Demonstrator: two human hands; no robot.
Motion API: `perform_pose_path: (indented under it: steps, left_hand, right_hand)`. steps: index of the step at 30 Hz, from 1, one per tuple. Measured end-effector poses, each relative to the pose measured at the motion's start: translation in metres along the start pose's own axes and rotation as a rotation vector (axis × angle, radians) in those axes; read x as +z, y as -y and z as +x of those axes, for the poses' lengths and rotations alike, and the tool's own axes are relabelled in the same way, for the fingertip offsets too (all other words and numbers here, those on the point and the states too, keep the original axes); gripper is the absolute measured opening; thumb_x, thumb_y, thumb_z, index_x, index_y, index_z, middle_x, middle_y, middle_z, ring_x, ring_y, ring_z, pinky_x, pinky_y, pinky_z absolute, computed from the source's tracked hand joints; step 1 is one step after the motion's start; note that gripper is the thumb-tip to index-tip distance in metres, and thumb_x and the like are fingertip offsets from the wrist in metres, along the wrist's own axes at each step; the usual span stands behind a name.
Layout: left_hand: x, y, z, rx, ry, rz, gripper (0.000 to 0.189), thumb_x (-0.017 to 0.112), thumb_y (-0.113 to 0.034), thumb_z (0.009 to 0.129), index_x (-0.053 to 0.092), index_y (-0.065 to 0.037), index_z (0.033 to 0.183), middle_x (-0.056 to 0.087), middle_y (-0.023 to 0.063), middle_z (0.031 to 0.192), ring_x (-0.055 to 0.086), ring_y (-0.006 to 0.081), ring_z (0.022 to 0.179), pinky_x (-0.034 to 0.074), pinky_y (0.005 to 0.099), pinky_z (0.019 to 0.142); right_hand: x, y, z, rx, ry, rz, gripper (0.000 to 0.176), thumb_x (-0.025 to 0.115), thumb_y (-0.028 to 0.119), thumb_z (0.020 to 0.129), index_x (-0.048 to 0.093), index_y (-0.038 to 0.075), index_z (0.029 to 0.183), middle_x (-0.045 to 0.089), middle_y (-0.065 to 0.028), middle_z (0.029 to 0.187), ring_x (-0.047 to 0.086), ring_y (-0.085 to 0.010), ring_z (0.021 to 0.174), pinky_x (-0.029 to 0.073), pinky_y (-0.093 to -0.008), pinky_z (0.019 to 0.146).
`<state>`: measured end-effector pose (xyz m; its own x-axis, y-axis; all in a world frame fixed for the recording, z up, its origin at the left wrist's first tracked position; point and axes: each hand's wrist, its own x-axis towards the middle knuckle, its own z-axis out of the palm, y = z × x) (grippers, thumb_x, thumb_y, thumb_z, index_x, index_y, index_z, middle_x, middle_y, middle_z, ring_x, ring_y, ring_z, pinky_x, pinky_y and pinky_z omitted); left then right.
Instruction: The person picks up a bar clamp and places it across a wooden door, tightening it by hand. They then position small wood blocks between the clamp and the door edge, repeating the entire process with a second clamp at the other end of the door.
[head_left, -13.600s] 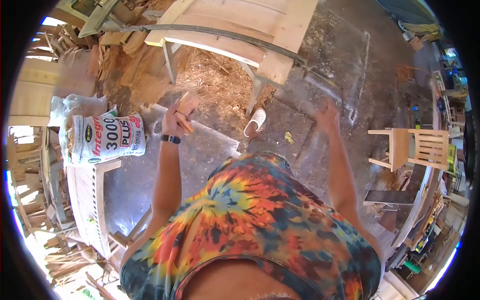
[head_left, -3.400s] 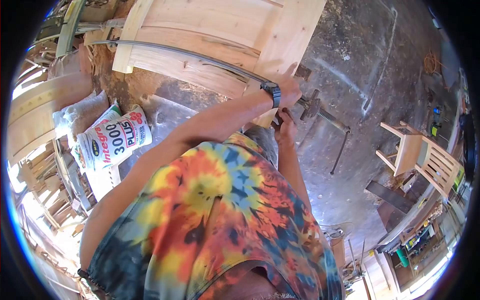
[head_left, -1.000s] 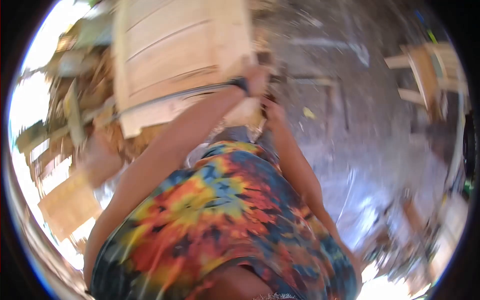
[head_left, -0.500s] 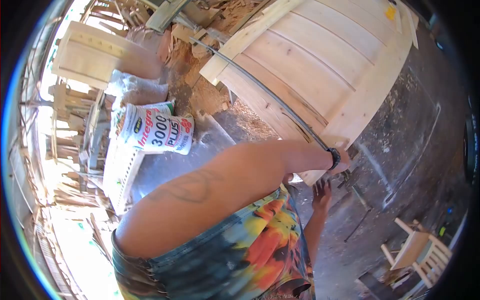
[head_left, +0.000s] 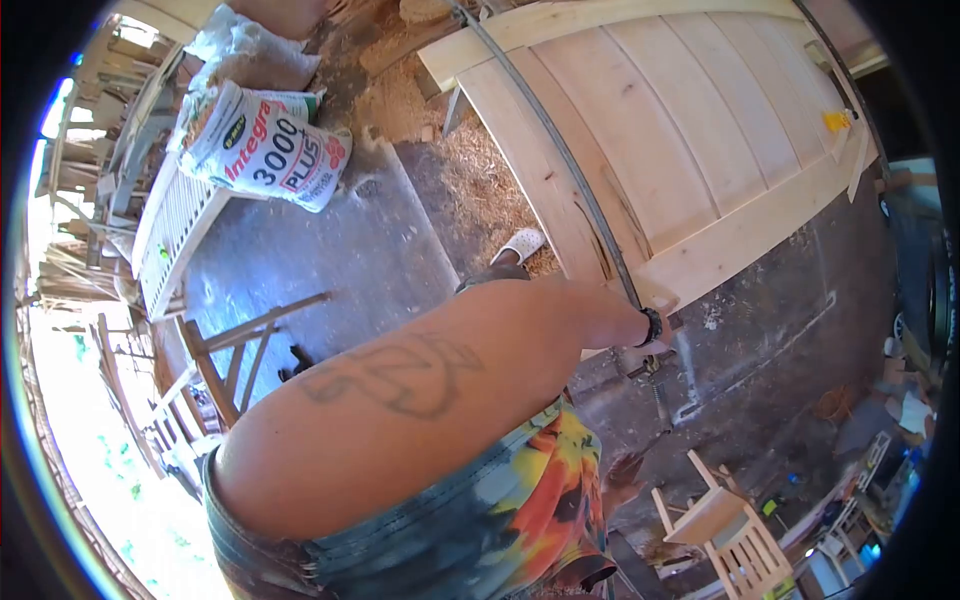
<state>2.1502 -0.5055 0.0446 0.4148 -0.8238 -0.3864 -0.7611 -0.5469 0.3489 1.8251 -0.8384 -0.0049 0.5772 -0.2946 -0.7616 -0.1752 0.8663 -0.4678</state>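
Note:
My left hand [head_left: 657, 338], with a black band at the wrist, is closed around the near end of a long metal bar clamp [head_left: 583, 185]. The clamp's bar lies across a pale wooden panel door [head_left: 670, 120], close to one end. Below my left hand the clamp's threaded screw [head_left: 660, 402] sticks out past the door's edge. My right hand [head_left: 622, 478] is lower down beside my patterned shirt, a little apart from the screw, its fingers smeared by motion.
A second bar [head_left: 838, 75] crosses the door's far end, near a yellow object [head_left: 837, 121]. A white printed sack [head_left: 265, 150] stands at left, and a wooden chair [head_left: 725, 530] at lower right. A foot in a white shoe [head_left: 523, 243] is by the door amid wood shavings.
The view has swung, so the door sits further right and the sack higher. My right hand has moved down, away from the clamp's end. My left hand stays on the clamp.

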Motion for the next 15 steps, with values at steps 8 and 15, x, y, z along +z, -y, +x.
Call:
perform_pose_path:
  steps: [8,15]
  left_hand:
    - [-0.007,-0.002,-0.021,-0.04,0.071,0.12,0.033,0.069,-0.025,0.077,0.072,-0.015,0.108,0.07,0.0035,0.113,0.062,0.024,0.115,0.005,0.0697,0.113]
    - [-0.009,-0.002,-0.031,-0.067,0.052,0.027,0.032,0.068,-0.024,0.079,0.072,-0.014,0.109,0.07,0.0037,0.113,0.062,0.0238,0.115,0.005,0.0693,0.113]
  right_hand:
    - [0.103,0.075,-0.036,0.361,0.249,-0.481,0.054,0.062,0.047,0.091,0.053,0.011,0.131,0.06,-0.0173,0.124,0.059,-0.0307,0.112,0.051,-0.0435,0.09]
    - [0.136,0.069,-0.024,0.547,0.091,-0.768,0.045,0.064,0.044,0.09,0.057,0.015,0.124,0.062,-0.0152,0.118,0.063,-0.0325,0.099,0.054,-0.0462,0.081]
